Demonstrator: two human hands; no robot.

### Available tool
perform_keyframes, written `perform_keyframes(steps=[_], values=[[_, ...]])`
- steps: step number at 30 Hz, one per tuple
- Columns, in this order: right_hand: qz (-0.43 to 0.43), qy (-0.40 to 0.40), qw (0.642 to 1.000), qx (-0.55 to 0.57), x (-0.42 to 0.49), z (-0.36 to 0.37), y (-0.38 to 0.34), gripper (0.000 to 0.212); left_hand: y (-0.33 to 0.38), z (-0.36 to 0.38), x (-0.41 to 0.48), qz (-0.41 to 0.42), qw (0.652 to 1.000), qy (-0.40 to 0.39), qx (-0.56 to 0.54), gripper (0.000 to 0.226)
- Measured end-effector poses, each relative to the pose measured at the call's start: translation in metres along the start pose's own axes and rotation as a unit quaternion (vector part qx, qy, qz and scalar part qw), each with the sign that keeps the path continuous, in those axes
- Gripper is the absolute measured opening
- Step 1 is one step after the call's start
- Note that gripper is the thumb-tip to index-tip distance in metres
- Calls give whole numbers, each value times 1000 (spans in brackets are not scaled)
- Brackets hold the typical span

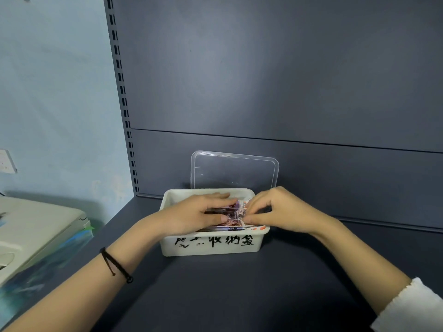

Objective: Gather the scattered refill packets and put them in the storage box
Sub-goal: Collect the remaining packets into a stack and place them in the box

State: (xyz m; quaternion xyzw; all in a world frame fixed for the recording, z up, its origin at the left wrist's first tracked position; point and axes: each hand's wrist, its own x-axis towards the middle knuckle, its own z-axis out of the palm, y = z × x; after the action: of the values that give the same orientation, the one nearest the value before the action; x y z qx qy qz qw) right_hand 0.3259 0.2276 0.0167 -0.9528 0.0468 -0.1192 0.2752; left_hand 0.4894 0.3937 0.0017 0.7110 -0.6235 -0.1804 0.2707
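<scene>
The box (pixel 211 245) sits near the back edge of the shelf (pixel 215 295), its clear lid (pixel 235 171) propped upright just behind it. Inside lie the packets (pixel 233 212). The left hand (pixel 199 212) presses on them with straight fingers, while the right hand (pixel 280 209) pinches their right end with curled fingers. They seem to ride up on the box's front rim, so uneven pressure could likely tip one out, or nudge the box into the lid.
</scene>
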Motion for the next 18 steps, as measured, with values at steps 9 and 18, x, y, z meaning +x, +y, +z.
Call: perform_keyframes(steps=[9, 18], values=[[7, -22, 995, -94, 8, 8, -2, 5, -10, -9, -17, -30, 997, 30, 60, 27], [-14, 44, 984, -170, -1, 9, -13, 36, -5, -6, -36, 41, 967, 140, 211, 36]])
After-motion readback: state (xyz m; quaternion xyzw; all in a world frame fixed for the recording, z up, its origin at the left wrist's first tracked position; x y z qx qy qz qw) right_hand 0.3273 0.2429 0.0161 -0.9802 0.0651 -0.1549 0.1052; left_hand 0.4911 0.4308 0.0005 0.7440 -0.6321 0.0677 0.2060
